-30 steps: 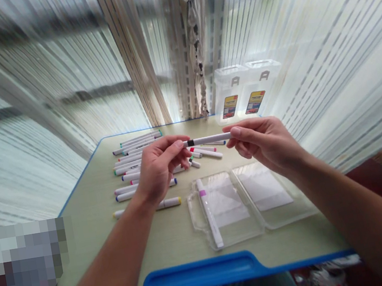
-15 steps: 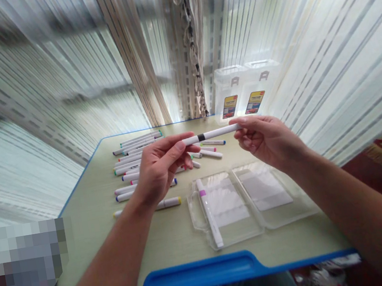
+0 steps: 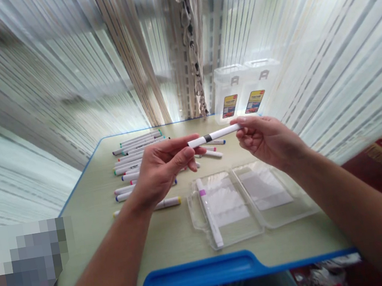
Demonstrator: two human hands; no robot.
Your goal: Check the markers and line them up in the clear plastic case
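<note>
Twelve o'clock points straight away from the wearer. At six o'clock, the blue moulded trough (image 3: pixel 204 272) edges the desk (image 3: pixel 91 202). Beyond it a clear plastic marker case (image 3: pixel 239 233) lies open, a purple-banded marker (image 3: pixel 210 217) along its left side, axis roughly eleven-thirty to five-thirty.

Above the desk, on the far side of that case, the black-banded marker (image 3: pixel 221 132) spans both hands, axis about eight-thirty to two-thirty, so nearly crosswise to the purple-banded one; the open case lies toward five-thirty from it. The right hand (image 3: pixel 269 142), nearer the case, pinches its right end between thumb and fingers. The left hand (image 3: pixel 162 169) meets the other end; whether it grips or merely supports is hard to tell.

Loose markers (image 3: pixel 129 163) lie toward ten o'clock, partly behind the left hand. At one o'clock stand two upright clear cases (image 3: pixel 231 107), backed by a string curtain (image 3: pixel 157 47).
</note>
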